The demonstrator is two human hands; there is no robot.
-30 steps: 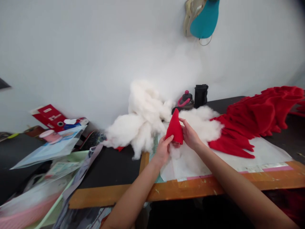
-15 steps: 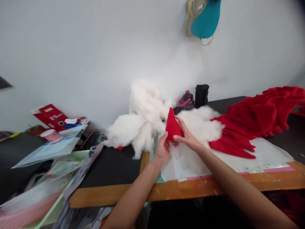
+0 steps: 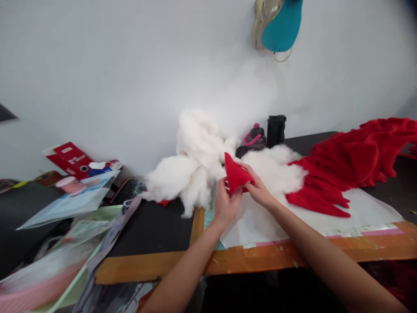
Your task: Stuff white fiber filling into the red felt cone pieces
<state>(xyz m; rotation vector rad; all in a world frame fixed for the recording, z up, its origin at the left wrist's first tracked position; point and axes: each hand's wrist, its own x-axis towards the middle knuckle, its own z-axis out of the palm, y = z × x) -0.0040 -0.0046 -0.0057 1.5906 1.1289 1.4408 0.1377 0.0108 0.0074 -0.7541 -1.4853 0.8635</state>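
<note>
A red cone-shaped fabric piece [image 3: 236, 174], like a small pointed hat, is held above the table with its tip up and leaning left. My left hand [image 3: 227, 202] grips its lower left edge, the thumb near the bottom opening. My right hand [image 3: 256, 184] pinches its right side, thumb in front and fingers behind. What is inside the piece is hidden. Fluffy white stuffing [image 3: 198, 143] is heaped behind my hands, and a second tuft of stuffing [image 3: 273, 169] lies just to the right.
Red fabric pieces [image 3: 361, 156] are piled at the right, partly over white paper [image 3: 361, 208]. A bottle with a pink strap [image 3: 256, 137] and a black case [image 3: 276, 130] stand near the wall. At left are a green basket [image 3: 110, 212] and a red box [image 3: 70, 160].
The red piece has turned and tilted, its tip moving left and down. My left hand has shifted its hold toward the bottom edge, and my right hand has moved slightly right.
</note>
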